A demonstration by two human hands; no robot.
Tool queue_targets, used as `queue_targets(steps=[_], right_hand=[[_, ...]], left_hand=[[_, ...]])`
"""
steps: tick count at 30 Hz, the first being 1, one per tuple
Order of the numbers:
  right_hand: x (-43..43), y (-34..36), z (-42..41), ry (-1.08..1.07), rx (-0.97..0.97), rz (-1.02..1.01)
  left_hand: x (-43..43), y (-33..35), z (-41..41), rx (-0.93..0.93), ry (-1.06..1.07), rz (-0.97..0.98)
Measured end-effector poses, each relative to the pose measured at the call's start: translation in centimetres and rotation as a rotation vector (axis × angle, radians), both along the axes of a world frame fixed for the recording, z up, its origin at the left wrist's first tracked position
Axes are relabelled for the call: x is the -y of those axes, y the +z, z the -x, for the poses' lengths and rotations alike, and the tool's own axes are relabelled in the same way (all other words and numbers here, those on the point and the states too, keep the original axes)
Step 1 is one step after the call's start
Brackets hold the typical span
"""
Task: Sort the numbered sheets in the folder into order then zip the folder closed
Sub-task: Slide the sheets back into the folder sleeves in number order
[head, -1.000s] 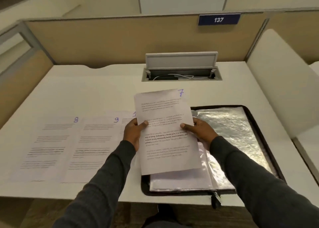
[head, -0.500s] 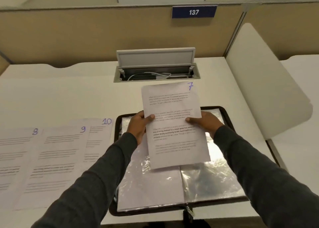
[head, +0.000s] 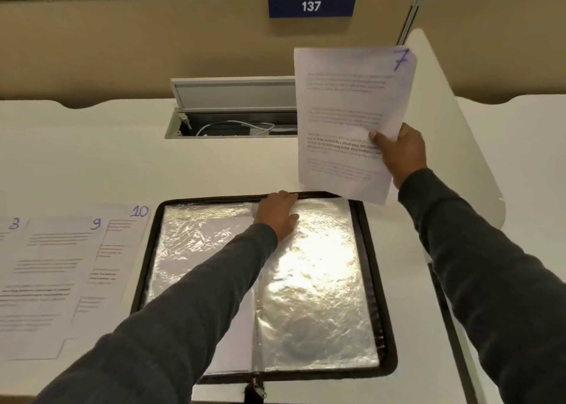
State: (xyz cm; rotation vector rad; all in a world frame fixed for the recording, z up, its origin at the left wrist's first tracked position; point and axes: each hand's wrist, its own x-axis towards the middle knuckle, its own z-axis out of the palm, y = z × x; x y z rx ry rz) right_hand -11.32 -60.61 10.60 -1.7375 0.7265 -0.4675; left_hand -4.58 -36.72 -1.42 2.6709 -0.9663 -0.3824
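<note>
Your right hand [head: 401, 152] pinched sheet 7 [head: 346, 122] at its right edge, thumb on the printed face and fingers behind, and held it upright in the air at about 1 o'clock from the open folder [head: 144, 269], clear of the desk [head: 92, 158]. A single sheet like that was likely to be almost weightless and floppy; gripped at mid-height on one long side it stood fairly flat, though its top corner curled a little. Your left hand [head: 277, 213] rested at the folder's 12 o'clock edge, near the spine, on the top of the clear sleeves [head: 315, 281]; whether its fingers pinched a sleeve mouth or only pressed on it, I could not tell. The sleeves looked thin, crinkled and glossy (so probably slippery and inclined to cling shut), and the mouth would want spreading at the top before the paper went in, lower edge first. Sheets 8 [head: 12, 250], 9 [head: 58, 266] and 10 [head: 122, 235] lay overlapped on the desk at the folder's 9 o'clock. The zip pull [head: 255, 387] hung at 6 o'clock, a small tab to pinch later.
</note>
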Motion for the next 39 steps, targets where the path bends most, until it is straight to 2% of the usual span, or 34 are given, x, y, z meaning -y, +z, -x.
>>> queue_targets(steps=[4,10,16,20,27,39], right_hand=[[1.6,-0.1,-0.4,-0.046,0.112,-0.179],[2.1,-0.4,-0.9,-0.066,0.22,-0.412],[1.3,-0.7,-2.0,-0.084,0.297,-0.589],[0.4,-0.8,-2.8,-0.073,0.325,-0.679],[-1.0,-1.6,-4.6,-0.088,0.316,-0.758],[-3.4,-5.0,-4.7,-0.109,0.175,-0.742]], left_hand=[[1.8,-0.1,-0.3,0.038,0.029,-0.057],[2.3,0.7,-0.8,0.059,0.025,-0.009],[1.6,0.6,-0.6,0.076,-0.043,0.1],[1.1,0.7,0.0,0.07,0.017,0.198],[1.0,0.6,0.8,0.151,-0.089,0.279],[0.8,1.0,1.1,0.171,-0.027,0.311]])
